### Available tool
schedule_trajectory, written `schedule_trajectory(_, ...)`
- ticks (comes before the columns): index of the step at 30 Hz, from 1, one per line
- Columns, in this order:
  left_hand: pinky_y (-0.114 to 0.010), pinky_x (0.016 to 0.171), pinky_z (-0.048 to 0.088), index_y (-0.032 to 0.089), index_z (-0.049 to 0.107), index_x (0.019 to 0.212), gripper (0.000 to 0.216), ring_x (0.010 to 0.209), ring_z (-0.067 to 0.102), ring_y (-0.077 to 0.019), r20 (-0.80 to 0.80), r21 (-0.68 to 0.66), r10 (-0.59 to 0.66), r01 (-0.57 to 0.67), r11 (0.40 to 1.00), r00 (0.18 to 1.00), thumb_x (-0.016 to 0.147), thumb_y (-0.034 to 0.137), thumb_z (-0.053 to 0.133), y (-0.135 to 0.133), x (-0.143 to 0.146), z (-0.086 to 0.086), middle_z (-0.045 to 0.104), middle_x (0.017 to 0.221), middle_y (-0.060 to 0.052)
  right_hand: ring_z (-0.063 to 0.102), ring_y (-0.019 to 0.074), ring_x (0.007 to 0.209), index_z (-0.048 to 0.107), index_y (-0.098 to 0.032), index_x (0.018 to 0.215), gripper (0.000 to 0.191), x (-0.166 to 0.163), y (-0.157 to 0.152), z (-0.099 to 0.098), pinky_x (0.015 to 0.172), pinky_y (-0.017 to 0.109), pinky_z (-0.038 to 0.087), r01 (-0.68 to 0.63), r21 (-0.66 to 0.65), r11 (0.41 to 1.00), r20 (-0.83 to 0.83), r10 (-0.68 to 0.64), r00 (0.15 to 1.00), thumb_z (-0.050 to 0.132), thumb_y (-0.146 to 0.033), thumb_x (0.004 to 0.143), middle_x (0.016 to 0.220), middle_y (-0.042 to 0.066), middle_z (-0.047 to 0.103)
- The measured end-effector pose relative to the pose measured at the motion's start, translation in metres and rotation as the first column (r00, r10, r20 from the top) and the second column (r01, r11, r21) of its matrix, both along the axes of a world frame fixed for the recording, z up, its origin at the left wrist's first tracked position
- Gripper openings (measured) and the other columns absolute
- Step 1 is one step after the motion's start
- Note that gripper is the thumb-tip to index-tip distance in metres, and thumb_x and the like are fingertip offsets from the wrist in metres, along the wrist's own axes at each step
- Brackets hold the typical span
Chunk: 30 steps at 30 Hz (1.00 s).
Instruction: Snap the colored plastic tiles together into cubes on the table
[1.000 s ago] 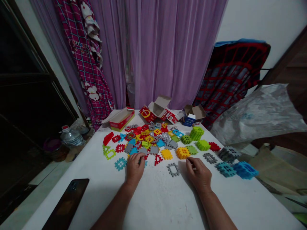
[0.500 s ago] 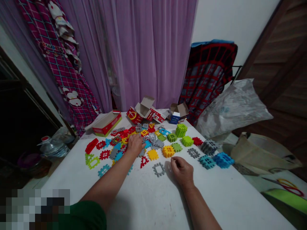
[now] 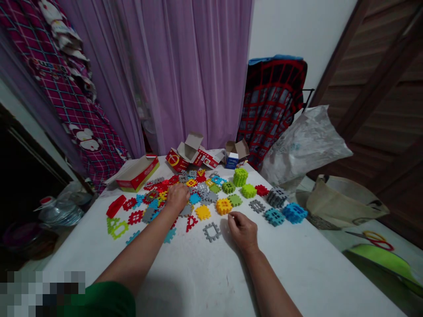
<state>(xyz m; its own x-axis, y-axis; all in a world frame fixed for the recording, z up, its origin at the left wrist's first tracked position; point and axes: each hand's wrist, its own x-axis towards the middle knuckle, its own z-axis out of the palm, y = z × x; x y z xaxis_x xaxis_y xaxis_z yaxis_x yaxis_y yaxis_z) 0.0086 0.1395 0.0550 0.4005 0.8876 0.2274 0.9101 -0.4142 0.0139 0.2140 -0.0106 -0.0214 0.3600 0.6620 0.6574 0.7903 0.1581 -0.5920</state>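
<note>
My left hand (image 3: 178, 196) reaches into a spread of flat plastic building pieces, red, grey, blue and yellow. Its fingers curl down among them, and what they grip, if anything, is hidden. My right hand (image 3: 243, 231) rests on the table with fingers curled closed and nothing visible in them. Just left of it lies a grey square frame piece (image 3: 205, 232). A yellow stack of pieces (image 3: 224, 206) stands right beyond its fingertips. A single yellow piece (image 3: 202, 212) and a red triangular piece (image 3: 191, 223) lie between the hands.
Green stacks (image 3: 240, 177), a dark grey stack (image 3: 276, 197) and blue stacks (image 3: 294, 213) stand at the right. At the back are an open red box (image 3: 137, 175), torn red cartons (image 3: 178, 160) and a small blue box (image 3: 231, 161). Scissors (image 3: 376, 240) lie beyond the table's right side.
The whole view has shifted, with the scene sliding left. My left hand stays in the pieces, its fingers more drawn in. My right hand keeps its place by the yellow stack.
</note>
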Motion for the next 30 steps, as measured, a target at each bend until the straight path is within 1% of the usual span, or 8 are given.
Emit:
schedule_trajectory(3, -0.037, 0.086, 0.042, 0.018, 0.072, 0.084, 0.020, 0.098, 0.059, -0.0252, 0.293, -0.056, 0.034, -0.018, 0.998, 0.956, 0.084, 0.026, 0.055, 0.002, -0.004, 0.001, 0.069, 0.095, -0.010, 0.059, 0.0121, 0.050, 0.071, -0.020, 0.076, 0.027, 0.001, 0.001, -0.002, 0.054, 0.021, 0.045, 0.001, 0.006, 1.000, -0.011, -0.001, 1.000, 0.051, -0.036, 0.084, 0.064, 0.002, 0.069)
schedule_trajectory(7, -0.028, 0.073, 0.047, 0.017, 0.068, 0.079, 0.022, 0.076, 0.061, -0.0164, 0.752, -0.318, 0.163, 0.135, 0.938, 0.639, 0.083, 0.036, 0.059, -0.011, -0.009, -0.004, 0.067, 0.078, -0.002, 0.060, 0.0127, 0.051, 0.071, -0.019, 0.077, 0.028, 0.002, 0.002, -0.003, 0.055, 0.022, 0.046, 0.004, 0.016, 1.000, -0.028, -0.004, 1.000, 0.051, -0.038, 0.085, 0.062, 0.002, 0.069)
schedule_trajectory(11, -0.024, 0.064, 0.051, 0.016, 0.065, 0.085, 0.029, 0.065, 0.060, -0.0116, 0.837, -0.521, 0.523, 0.518, 0.678, 0.158, 0.075, 0.042, 0.072, -0.042, -0.014, -0.012, 0.068, 0.078, -0.002, 0.062, 0.0132, 0.057, 0.071, -0.019, 0.080, 0.027, -0.002, 0.001, 0.001, 0.058, 0.022, 0.048, -0.042, 0.028, 0.999, -0.059, 0.044, 0.997, 0.051, -0.036, 0.085, 0.071, 0.004, 0.071)
schedule_trajectory(13, -0.024, 0.062, 0.052, 0.016, 0.064, 0.086, 0.028, 0.065, 0.061, -0.0113, 0.762, -0.532, 0.645, 0.622, 0.574, 0.055, 0.073, 0.037, 0.076, -0.055, -0.015, -0.016, 0.068, 0.077, -0.003, 0.061, 0.0125, 0.057, 0.071, -0.018, 0.086, 0.026, -0.006, 0.000, 0.004, 0.058, 0.023, 0.048, -0.092, 0.023, 0.995, -0.098, 0.094, 0.991, 0.052, -0.036, 0.085, 0.075, 0.005, 0.071)
schedule_trajectory(17, -0.021, 0.056, 0.052, 0.016, 0.063, 0.083, 0.018, 0.058, 0.060, -0.0094, 0.668, -0.543, 0.743, 0.659, 0.519, -0.035, 0.077, 0.029, 0.075, -0.072, -0.011, -0.022, 0.067, 0.072, -0.002, 0.059, 0.0122, 0.057, 0.068, -0.018, 0.105, 0.035, -0.021, -0.002, 0.007, 0.056, 0.025, 0.048, -0.230, -0.024, 0.973, -0.313, 0.212, 0.926, 0.061, -0.041, 0.081, 0.082, 0.005, 0.072)
schedule_trajectory(23, -0.016, 0.052, 0.047, 0.016, 0.061, 0.081, 0.015, 0.052, 0.056, -0.0057, 0.565, -0.580, 0.822, 0.675, 0.456, -0.069, 0.077, 0.020, 0.075, -0.093, 0.012, -0.029, 0.061, 0.063, 0.003, 0.058, 0.0143, 0.058, 0.069, -0.018, 0.100, 0.043, -0.049, 0.004, 0.004, 0.053, 0.028, 0.048, -0.424, 0.072, 0.903, -0.765, 0.322, 0.558, 0.070, -0.051, 0.073, 0.078, 0.005, 0.070)
schedule_trajectory(27, -0.017, 0.056, 0.048, 0.017, 0.062, 0.089, 0.022, 0.057, 0.059, -0.0063, 0.611, -0.568, 0.788, 0.651, 0.504, -0.076, 0.077, 0.028, 0.076, -0.105, 0.020, -0.033, 0.063, 0.068, 0.002, 0.054, 0.0125, 0.054, 0.071, -0.018, 0.085, 0.038, -0.052, 0.006, 0.004, 0.050, 0.027, 0.045, -0.389, 0.064, 0.919, -0.819, 0.272, 0.506, 0.076, -0.050, 0.065, 0.071, 0.003, 0.067)
schedule_trajectory(30, -0.016, 0.055, 0.044, 0.017, 0.063, 0.090, 0.034, 0.058, 0.058, -0.0062, 0.711, -0.575, 0.703, 0.591, 0.565, 0.020, 0.070, 0.038, 0.080, -0.108, 0.018, -0.036, 0.063, 0.068, 0.003, 0.051, 0.0106, 0.049, 0.072, -0.017, 0.087, 0.041, -0.050, 0.005, 0.006, 0.047, 0.025, 0.042, -0.403, 0.039, 0.914, -0.831, 0.254, 0.495, 0.076, -0.051, 0.065, 0.064, 0.000, 0.063)
